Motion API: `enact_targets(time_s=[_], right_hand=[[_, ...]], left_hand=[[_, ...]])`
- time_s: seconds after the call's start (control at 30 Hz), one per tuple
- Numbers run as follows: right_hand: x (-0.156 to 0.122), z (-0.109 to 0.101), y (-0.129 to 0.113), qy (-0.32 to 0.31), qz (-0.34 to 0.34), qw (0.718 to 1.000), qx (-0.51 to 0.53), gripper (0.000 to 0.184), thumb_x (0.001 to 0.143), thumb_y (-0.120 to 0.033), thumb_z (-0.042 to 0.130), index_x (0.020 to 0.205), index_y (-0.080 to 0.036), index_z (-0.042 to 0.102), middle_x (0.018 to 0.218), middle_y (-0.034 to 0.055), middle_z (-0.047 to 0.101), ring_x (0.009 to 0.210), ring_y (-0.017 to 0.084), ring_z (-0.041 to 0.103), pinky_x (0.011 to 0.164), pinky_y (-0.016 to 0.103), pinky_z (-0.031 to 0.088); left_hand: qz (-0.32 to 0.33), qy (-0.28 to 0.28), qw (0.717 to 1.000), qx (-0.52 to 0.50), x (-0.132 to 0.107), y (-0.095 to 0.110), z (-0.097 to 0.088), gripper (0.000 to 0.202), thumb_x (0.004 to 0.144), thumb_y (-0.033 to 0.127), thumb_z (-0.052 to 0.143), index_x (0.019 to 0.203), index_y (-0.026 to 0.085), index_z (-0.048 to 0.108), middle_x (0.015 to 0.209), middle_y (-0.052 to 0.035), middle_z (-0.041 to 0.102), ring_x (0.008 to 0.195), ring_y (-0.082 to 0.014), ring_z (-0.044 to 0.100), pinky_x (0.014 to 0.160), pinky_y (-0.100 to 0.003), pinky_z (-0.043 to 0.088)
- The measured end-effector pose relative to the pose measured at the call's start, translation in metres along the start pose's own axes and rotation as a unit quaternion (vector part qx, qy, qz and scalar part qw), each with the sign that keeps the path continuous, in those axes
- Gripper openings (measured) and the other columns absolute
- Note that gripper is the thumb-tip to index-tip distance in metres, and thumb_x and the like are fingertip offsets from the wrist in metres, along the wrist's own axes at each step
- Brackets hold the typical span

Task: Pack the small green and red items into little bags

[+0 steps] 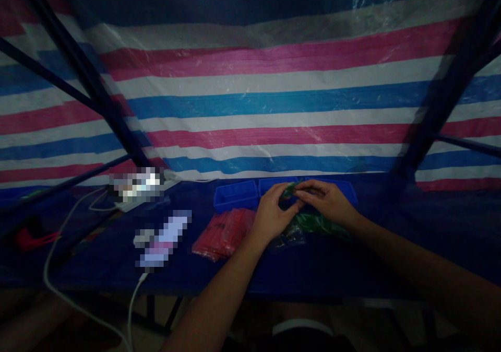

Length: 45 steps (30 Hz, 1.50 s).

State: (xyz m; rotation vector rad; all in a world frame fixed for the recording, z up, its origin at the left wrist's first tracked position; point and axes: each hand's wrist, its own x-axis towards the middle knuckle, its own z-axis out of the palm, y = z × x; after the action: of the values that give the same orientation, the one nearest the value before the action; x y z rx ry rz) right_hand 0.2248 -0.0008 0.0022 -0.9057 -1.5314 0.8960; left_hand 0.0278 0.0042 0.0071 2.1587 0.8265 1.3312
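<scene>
My left hand and my right hand meet above the dark blue table, fingers pinched together on a small green piece. Under the right hand lies a pile of green pieces in clear plastic. To the left of my left hand rests a bundle of red pieces in a bag. Just beyond the hands stand blue plastic trays.
A striped red, white and blue tarp hangs close behind the table, with dark poles crossing it. Left on the table lie a power strip, a blurred device and a white cable.
</scene>
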Motion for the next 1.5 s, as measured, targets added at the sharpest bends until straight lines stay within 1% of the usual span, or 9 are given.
enact_targets(time_s=[0.1,0.23,0.37,0.5,0.73,1.03,1.23,1.4,1.5], right_hand=[[-0.003,0.004,-0.007,-0.032,-0.008,0.999,0.000,0.027,0.089,-0.046,0.073,0.101,-0.022,0.075,0.102,0.0056,0.076,0.090,0.022,0.073,0.088,0.038,0.059],[-0.002,-0.002,-0.007,0.039,-0.042,0.997,-0.051,0.027,0.088,-0.048,0.073,0.101,-0.024,0.075,0.102,0.0057,0.074,0.085,0.022,0.071,0.075,0.036,0.060],[0.000,-0.006,-0.002,0.033,-0.093,0.992,-0.079,0.023,0.090,-0.047,0.071,0.093,-0.025,0.078,0.117,0.0074,0.071,0.108,0.025,0.067,0.086,0.037,0.059],[-0.001,-0.004,-0.003,-0.024,-0.080,0.993,-0.086,0.023,0.092,-0.046,0.069,0.095,-0.026,0.080,0.104,0.0052,0.073,0.096,0.022,0.069,0.089,0.038,0.057],[-0.001,-0.002,-0.003,0.034,-0.067,0.996,-0.048,0.031,0.091,-0.043,0.070,0.117,-0.028,0.076,0.128,0.0072,0.068,0.113,0.025,0.068,0.098,0.042,0.058],[-0.008,0.000,-0.012,-0.061,-0.071,0.995,-0.044,0.026,0.092,-0.046,0.070,0.110,-0.031,0.080,0.140,0.0051,0.065,0.132,0.028,0.060,0.112,0.048,0.049],[-0.007,-0.002,-0.013,0.004,-0.086,0.994,-0.062,0.024,0.093,-0.048,0.069,0.100,-0.028,0.080,0.129,0.0076,0.068,0.114,0.027,0.067,0.092,0.043,0.060],[-0.004,-0.004,-0.010,0.000,-0.112,0.987,-0.118,0.024,0.093,-0.047,0.068,0.104,-0.029,0.079,0.136,0.0080,0.062,0.126,0.029,0.060,0.098,0.043,0.055],[-0.005,-0.003,-0.009,-0.013,-0.090,0.990,-0.106,0.025,0.094,-0.048,0.067,0.105,-0.029,0.079,0.129,0.0078,0.067,0.119,0.028,0.064,0.098,0.044,0.056]], left_hand=[[0.002,0.010,0.999,0.034,0.002,0.000,-0.004,0.027,0.095,0.019,0.063,0.121,0.023,0.070,0.122,-0.0084,0.071,0.116,-0.0239,0.066,0.107,-0.043,0.052],[-0.014,0.050,0.998,0.032,0.003,-0.001,-0.008,0.022,0.097,0.022,0.060,0.115,0.022,0.074,0.117,-0.0088,0.071,0.112,-0.0237,0.067,0.101,-0.039,0.054],[-0.057,0.049,0.997,-0.024,0.001,-0.005,-0.005,0.031,0.095,0.027,0.066,0.125,0.023,0.068,0.116,-0.0082,0.073,0.105,-0.0234,0.070,0.091,-0.036,0.057],[-0.079,0.036,0.993,-0.078,0.001,-0.006,-0.001,0.041,0.094,0.028,0.068,0.134,0.024,0.061,0.114,-0.0080,0.073,0.101,-0.0220,0.071,0.085,-0.034,0.058],[-0.016,0.098,0.995,-0.009,0.004,-0.001,-0.007,0.027,0.092,0.028,0.070,0.119,0.025,0.071,0.124,-0.0100,0.064,0.113,-0.0237,0.065,0.086,-0.036,0.060],[-0.020,0.046,0.998,-0.029,0.001,0.000,-0.003,0.041,0.089,0.031,0.075,0.129,0.025,0.066,0.131,-0.0103,0.066,0.115,-0.0240,0.067,0.097,-0.041,0.059],[-0.060,0.068,0.995,-0.033,0.001,-0.006,-0.007,0.024,0.098,0.032,0.063,0.117,0.021,0.071,0.112,-0.0086,0.075,0.102,-0.0236,0.072,0.095,-0.041,0.058],[-0.076,0.060,0.991,-0.095,0.002,-0.010,-0.002,0.029,0.096,0.032,0.066,0.123,0.022,0.066,0.113,-0.0083,0.075,0.103,-0.0232,0.073,0.094,-0.039,0.058],[-0.089,0.043,0.987,-0.124,0.002,-0.013,0.000,0.036,0.095,0.030,0.067,0.130,0.023,0.060,0.110,-0.0081,0.075,0.099,-0.0216,0.073,0.090,-0.036,0.059]])
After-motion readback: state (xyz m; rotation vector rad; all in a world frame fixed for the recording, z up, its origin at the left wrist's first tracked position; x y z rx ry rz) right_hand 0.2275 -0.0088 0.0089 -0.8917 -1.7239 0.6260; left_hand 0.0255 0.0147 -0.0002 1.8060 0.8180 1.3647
